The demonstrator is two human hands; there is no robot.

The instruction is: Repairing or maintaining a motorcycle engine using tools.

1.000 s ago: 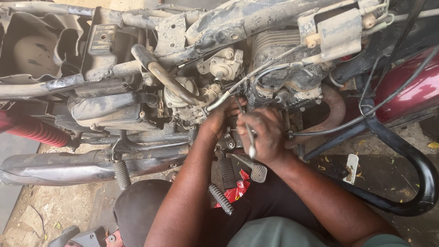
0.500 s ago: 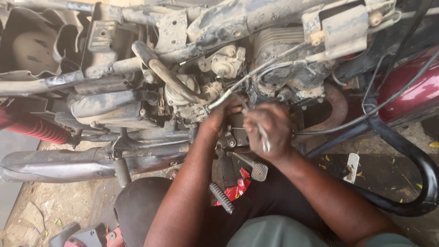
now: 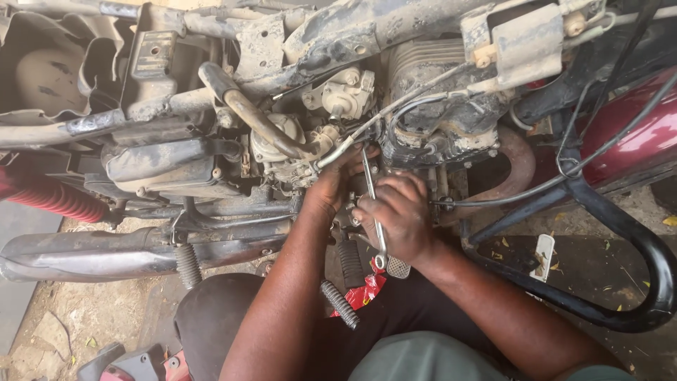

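A dusty motorcycle engine [image 3: 430, 92] fills the upper view, with its carburettor [image 3: 282, 152] to the left of my hands. My right hand [image 3: 398, 215] grips a slim metal spanner [image 3: 371, 190], whose top end points up at the engine's lower side and whose ring end [image 3: 381, 262] sticks out below my fist. My left hand [image 3: 335, 183] presses against the engine just left of the spanner, its fingers curled around a part I cannot make out.
A grey exhaust pipe [image 3: 106, 250] runs along the left, above a red shock spring [image 3: 49, 197]. A black crash bar [image 3: 635, 261] curves at the right beside the maroon tank [image 3: 635, 141]. A ribbed footpeg [image 3: 338, 303] and red wrapper [image 3: 363, 289] lie near my knees.
My right hand has turned the spanner from a short, nearly hidden stub to a long upright shaft reaching up to the engine. The view has shifted slightly.
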